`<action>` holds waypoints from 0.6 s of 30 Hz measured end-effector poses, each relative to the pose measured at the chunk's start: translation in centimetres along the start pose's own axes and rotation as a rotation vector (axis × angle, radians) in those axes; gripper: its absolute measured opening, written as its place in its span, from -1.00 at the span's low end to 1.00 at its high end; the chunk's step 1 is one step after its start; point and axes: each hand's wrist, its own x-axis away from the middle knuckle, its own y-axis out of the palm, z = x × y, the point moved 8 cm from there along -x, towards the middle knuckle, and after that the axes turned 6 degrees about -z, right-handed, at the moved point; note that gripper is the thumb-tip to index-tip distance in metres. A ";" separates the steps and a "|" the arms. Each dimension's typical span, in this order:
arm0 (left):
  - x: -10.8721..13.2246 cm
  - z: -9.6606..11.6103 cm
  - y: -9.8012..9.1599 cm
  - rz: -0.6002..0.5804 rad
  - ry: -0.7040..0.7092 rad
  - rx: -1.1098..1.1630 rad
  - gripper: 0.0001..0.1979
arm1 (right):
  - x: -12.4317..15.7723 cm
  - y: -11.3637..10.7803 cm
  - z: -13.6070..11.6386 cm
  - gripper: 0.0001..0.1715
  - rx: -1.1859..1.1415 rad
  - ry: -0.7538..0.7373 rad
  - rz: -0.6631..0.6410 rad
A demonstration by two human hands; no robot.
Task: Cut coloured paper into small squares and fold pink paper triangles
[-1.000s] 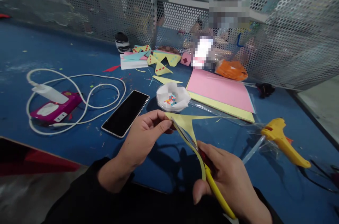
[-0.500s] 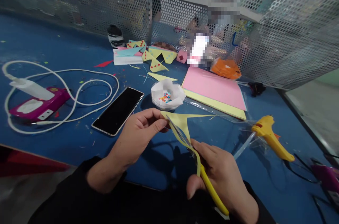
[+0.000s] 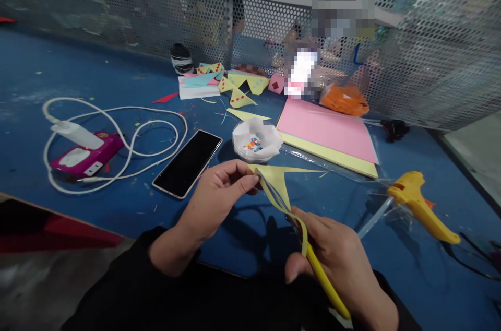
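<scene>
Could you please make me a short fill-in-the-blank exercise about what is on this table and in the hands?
1. The left hand pinches a piece of paper that is coloured ____, while the right hand holds scissors.
2. The top sheet of the paper stack is coloured ____.
3. In the picture, the phone with the dark screen lies to the ____ of the white paper-lined bowl.
4. The table surface is ____.

Missing words: yellow; pink; left; blue.

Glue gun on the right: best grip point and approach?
Probably the handle of the yellow glue gun, from the near right: it slants that way as a slim bar, while the glue stick juts to the near left.
</scene>
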 end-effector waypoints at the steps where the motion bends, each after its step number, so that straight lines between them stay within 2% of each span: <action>1: 0.0 0.1 0.0 0.003 0.001 0.000 -0.93 | 0.0 0.0 -0.1 -0.14 0.004 -0.003 0.000; 10: 0.0 1.0 -0.6 0.049 0.079 -0.060 -0.92 | 0.0 -0.3 0.1 -0.13 0.009 0.026 0.007; 18: -0.1 0.9 -0.6 0.032 0.085 -0.083 -0.91 | 0.2 0.0 0.6 -0.11 0.013 0.070 -0.012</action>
